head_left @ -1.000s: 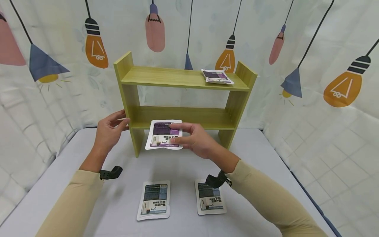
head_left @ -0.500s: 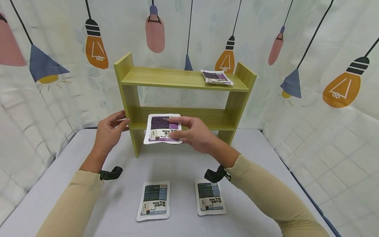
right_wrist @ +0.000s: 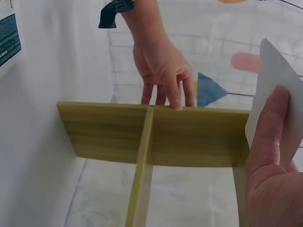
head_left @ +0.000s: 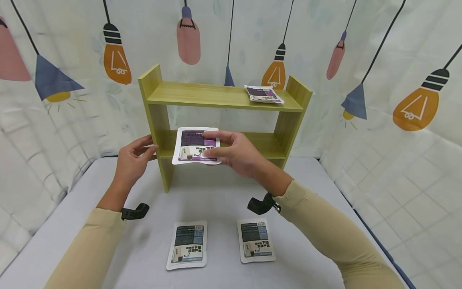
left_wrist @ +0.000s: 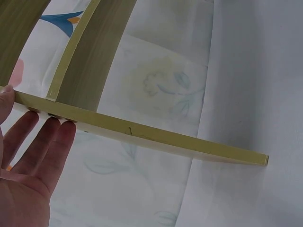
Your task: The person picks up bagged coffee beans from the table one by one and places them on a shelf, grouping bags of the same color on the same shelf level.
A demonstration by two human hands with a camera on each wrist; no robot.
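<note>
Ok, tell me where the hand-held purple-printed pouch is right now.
In the head view, the purple-printed pouch is pinched by the right hand, left of centre, in front of the lower shelf board near its left end.

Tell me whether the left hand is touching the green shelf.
Touching. The left wrist view shows the left hand with its fingertips against the shelf's side panel, no gap visible.

Pale sheets [head_left: 155, 44], perhaps fabric, wall the back and both sides, printed with orange bulbs [head_left: 416, 105], blue shades [head_left: 55, 77] and pink lamps [head_left: 188, 43] on dark cords [head_left: 231, 33]. Faint grids [head_left: 404, 200] mark the sides; washed-out leaves [left_wrist: 182, 108] show behind. The table [head_left: 220, 200] is whitish, the light soft.
</note>
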